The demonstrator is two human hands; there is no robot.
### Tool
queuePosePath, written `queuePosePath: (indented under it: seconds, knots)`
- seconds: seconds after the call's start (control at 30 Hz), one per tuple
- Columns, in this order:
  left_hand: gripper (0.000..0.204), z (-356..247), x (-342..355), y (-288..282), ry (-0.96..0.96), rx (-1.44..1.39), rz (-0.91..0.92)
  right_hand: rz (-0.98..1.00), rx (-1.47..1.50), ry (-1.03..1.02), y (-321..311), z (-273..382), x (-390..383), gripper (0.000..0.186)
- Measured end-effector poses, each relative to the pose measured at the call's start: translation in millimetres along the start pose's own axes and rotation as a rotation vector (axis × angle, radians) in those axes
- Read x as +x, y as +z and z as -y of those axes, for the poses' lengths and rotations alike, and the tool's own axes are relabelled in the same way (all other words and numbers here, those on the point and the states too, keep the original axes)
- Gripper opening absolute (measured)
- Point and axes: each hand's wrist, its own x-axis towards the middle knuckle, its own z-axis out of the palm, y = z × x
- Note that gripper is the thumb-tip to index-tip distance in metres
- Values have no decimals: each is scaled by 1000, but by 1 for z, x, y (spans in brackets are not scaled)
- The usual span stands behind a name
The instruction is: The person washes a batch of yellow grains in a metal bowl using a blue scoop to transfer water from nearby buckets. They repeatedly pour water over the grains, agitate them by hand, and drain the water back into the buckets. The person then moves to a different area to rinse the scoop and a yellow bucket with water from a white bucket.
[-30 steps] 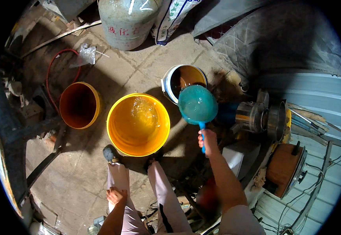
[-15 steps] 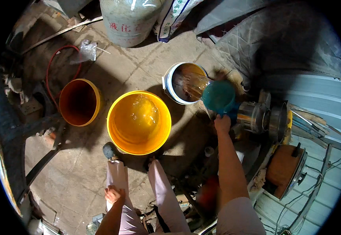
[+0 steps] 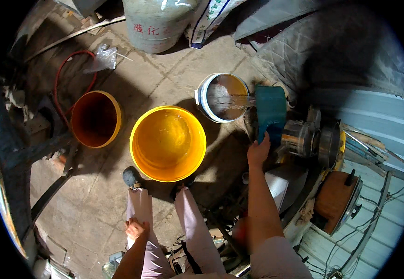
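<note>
In my right hand [image 3: 259,151] is the handle of a teal water dipper [image 3: 271,104], tipped toward the left. Water streams from its mouth into the white bucket [image 3: 203,105], where the surface is foamy and churned. My left hand [image 3: 137,229] rests on my left leg with nothing in it, fingers lying over the trouser cloth. Between my feet and the white bucket stands a large yellow bucket [image 3: 145,162] with some clear water inside. To its left is a darker orange-yellow bucket [image 3: 100,99]; its bottom lies in shadow.
A gas cylinder [image 3: 157,29] and a white sack [image 3: 207,21] stand at the far side. A red hose [image 3: 57,79] and a clear plastic bag [image 3: 105,59] lie on the left floor. Metal pots [image 3: 298,138] and a brown pan [image 3: 334,200] are on the right.
My right hand has turned the dipper further and drawn it slightly right, from a broad splash to a narrower stream. My left hand stays on my leg.
</note>
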Motion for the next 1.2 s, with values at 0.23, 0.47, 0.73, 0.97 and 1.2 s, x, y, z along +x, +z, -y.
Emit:
queuePosePath:
  seconds: [0.23, 0.47, 0.73, 0.97, 1.2]
  knots:
    - [35, 19, 2, 17, -28, -59, -53, 135, 210, -406, -24, 15, -141, 46]
    - [37, 17, 0, 4, -45, -89, -20, 753, -43, -265, 51, 93, -212, 28]
    - [37, 42, -2, 18, -73, -115, 33, 789, -174, -49, 175, 130, -204, 19]
    - [40, 50, -1, 12, -86, -126, 84, 861, -32, 68, 229, 148, -222, 28]
    - [40, 51, 2, 13, -32, -114, 68, 650, 174, -15, 283, 98, -228, 34]
